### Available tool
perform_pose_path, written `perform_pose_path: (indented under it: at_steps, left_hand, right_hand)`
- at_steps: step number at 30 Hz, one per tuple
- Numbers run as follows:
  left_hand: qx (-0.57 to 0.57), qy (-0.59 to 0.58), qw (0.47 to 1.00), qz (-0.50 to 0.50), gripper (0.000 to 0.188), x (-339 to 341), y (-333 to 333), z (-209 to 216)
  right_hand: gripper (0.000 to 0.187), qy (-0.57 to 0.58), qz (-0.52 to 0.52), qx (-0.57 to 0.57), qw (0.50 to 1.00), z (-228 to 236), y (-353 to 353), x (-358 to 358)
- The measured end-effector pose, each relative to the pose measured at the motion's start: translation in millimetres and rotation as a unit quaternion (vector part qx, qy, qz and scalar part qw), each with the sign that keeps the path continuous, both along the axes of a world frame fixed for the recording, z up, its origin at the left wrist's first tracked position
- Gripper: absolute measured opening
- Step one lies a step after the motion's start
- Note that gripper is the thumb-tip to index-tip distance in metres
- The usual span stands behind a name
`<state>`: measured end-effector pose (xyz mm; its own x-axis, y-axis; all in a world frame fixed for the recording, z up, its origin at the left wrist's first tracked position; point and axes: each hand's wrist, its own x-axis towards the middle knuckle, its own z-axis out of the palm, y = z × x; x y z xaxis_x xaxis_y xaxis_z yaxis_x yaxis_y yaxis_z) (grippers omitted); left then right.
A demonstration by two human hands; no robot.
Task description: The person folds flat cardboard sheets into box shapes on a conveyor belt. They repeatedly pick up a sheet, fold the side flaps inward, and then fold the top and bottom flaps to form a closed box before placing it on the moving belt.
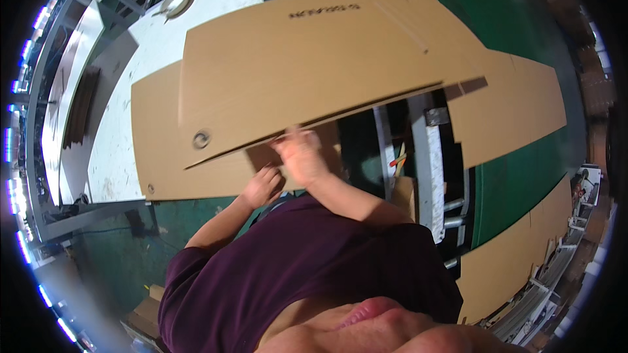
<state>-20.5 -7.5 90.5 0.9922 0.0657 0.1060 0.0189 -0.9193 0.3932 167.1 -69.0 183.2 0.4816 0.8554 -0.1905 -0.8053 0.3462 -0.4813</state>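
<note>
A large brown cardboard sheet (pixel 314 52) lies folded in front of me, its upper panel raised slightly along the near edge. Under it the lower cardboard panel (pixel 163 170) shows at the left. My left hand (pixel 263 186) is closed with curled fingers at the near edge of a darker cardboard flap (pixel 263 159). Just right of it, my right hand (pixel 301 158) reaches to the upper panel's near edge. Its fingertips are smeared by motion, so their grip is unclear.
A white tabletop (pixel 124 124) at the left bears a roll of tape (pixel 176 2) at its far end. At the right are a metal frame (pixel 428 170), a green surface (pixel 504 202) and more cardboard (pixel 523 248). Stacked sheets (pixel 82 108) stand at the far left.
</note>
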Motion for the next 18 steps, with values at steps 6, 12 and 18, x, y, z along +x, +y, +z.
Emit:
perform_pose_path:
  at_steps: [6, 12, 18]
  left_hand:
    - [-0.053, -0.066, 0.996, 0.001, 0.023, -18, 2, -27]
    - [-0.111, 0.038, 0.991, 0.062, 0.016, -23, -12, -26]
    - [0.038, 0.087, 0.995, -0.009, 0.016, -91, -9, -53]
  right_hand:
    - [0.036, 0.013, -0.061, -0.134, 0.989, -74, -13, -77]
    - [0.032, 0.094, -0.016, -0.246, 0.965, -101, 7, -158]
    - [0.029, 0.159, 0.042, -0.219, 0.962, -112, 5, -194]
